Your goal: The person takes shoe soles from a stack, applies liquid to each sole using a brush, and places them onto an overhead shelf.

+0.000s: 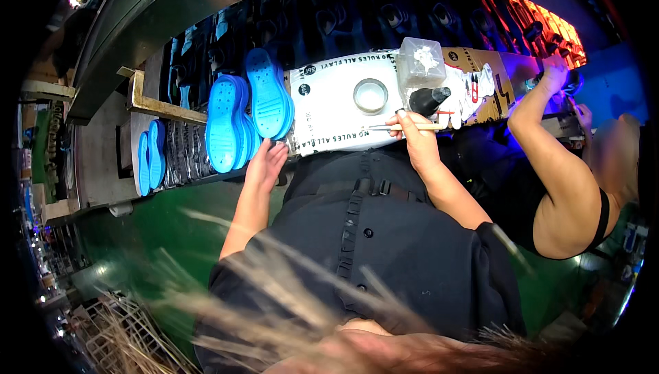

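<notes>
My right hand grips a thin brush with a pale wooden handle, its tip pointing left over a white printed sheet. My left hand holds nothing, its fingers stretched out and apart just below the blue shoe soles. One stack of blue soles lies nearest that hand, with a second stack right beside it. Beyond the brush, a round bowl rests on the sheet. To the right of the bowl are a black tapered container and a translucent plastic box.
White gloves and a red-handled tool lie on cardboard at the right. More blue soles stand at far left by a metal bracket. Dark shoe parts line the back. A co-worker's arm reaches in at right.
</notes>
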### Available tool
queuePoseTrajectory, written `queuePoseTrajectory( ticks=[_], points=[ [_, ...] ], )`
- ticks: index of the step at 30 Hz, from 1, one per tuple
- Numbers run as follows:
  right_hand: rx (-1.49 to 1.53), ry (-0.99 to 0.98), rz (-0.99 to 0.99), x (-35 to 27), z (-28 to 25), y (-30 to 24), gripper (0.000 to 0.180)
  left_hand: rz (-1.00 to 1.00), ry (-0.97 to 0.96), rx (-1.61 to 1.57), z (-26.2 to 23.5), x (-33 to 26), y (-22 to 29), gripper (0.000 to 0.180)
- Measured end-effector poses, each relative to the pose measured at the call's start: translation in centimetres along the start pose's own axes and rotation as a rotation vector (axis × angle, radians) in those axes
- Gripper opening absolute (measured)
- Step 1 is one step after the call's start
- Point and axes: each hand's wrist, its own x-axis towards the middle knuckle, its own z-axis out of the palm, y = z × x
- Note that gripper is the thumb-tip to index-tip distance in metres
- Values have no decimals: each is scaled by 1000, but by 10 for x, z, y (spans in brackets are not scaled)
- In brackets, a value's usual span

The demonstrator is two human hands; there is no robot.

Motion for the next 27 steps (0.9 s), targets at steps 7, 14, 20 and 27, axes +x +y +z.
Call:
queuePoseTrajectory(
  ticks=[7,14,20,27],
  points=[
    [4,25,-29,-5,-2,-3,30,9,122,-175,23,43,1,34],
    [-9,24,19,-3,-11,-4,31,-230,33,388,-14,-44,6,38],
    [18,-3,-8,3,-4,-3,30,910,582,1298,-62,-67,53,27],
    [16,-19,-34,5,2,-9,30,447,287,915,-130,13,118,53]
  ],
)
